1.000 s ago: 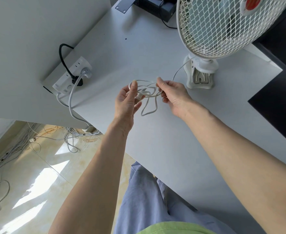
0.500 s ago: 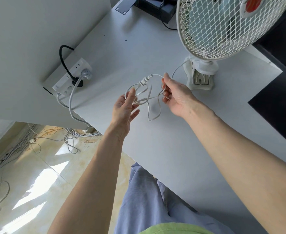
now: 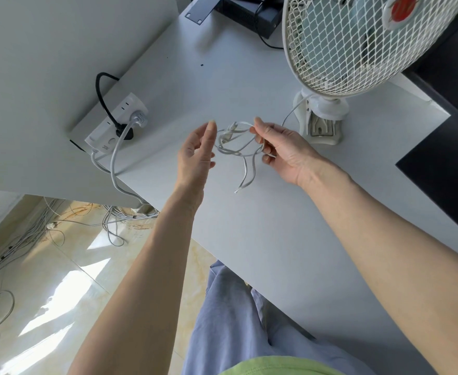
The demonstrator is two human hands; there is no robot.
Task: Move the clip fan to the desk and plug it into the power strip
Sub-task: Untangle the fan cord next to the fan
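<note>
One clip fan (image 3: 357, 44) on desk (image 3: 249, 239), right hand (image 3: 284, 155) pinching its coiled cord (image 3: 238, 147) – left hand (image 3: 195, 155) released, one power strip (image 3: 114, 125)

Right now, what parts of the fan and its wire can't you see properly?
- Clip fan: the head view's top and right edges cut off part of the cage.
- Fan cord: tangled loops; its plug is too small to pick out.
- Right hand: curled fingers hide the cord they pinch.
- Power strip: two plugs cover some sockets; free ones unclear.

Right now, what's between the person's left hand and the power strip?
Only bare desk, seen from the head view; the left hand and power strip have nothing between them.
</note>
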